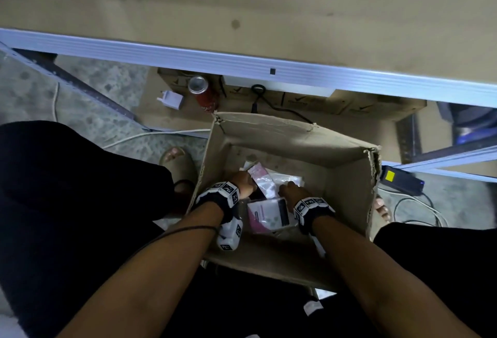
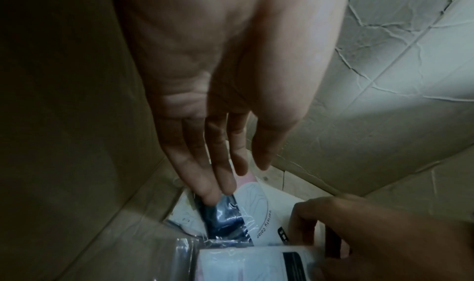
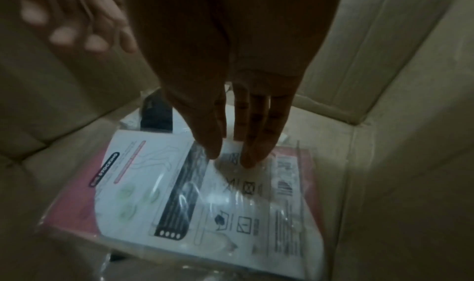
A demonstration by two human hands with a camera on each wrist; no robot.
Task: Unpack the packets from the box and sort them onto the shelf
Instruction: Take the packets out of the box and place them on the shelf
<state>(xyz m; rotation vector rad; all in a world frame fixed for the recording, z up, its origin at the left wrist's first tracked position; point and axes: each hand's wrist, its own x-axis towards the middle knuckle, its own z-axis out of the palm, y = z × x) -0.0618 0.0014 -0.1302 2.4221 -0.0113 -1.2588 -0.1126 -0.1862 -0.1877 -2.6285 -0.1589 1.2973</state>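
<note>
An open cardboard box (image 1: 347, 176) stands on the floor below the beige shelf board (image 1: 242, 1). Both my hands are inside it. My right hand (image 3: 231, 155) pinches the top edge of a pink-and-white packet (image 3: 179, 194) in clear plastic, thumb on one side and fingers on the other; the head view shows this hand (image 1: 291, 191) and packet (image 1: 269, 215) too. With straight fingers, my left hand (image 2: 238, 176) touches a dark glossy packet (image 2: 223, 218) near the box's left wall. Another pink-and-white packet (image 1: 262, 176) lies beneath, partly hidden.
The shelf has a pale blue metal front rail (image 1: 242, 61). Under it sit a red can (image 1: 203, 94), a white plug adapter (image 1: 172, 100) and a black cable (image 1: 269, 102). A black power brick (image 1: 400, 179) and white cables lie right of the box. My sandalled foot (image 1: 177, 163) is left of it.
</note>
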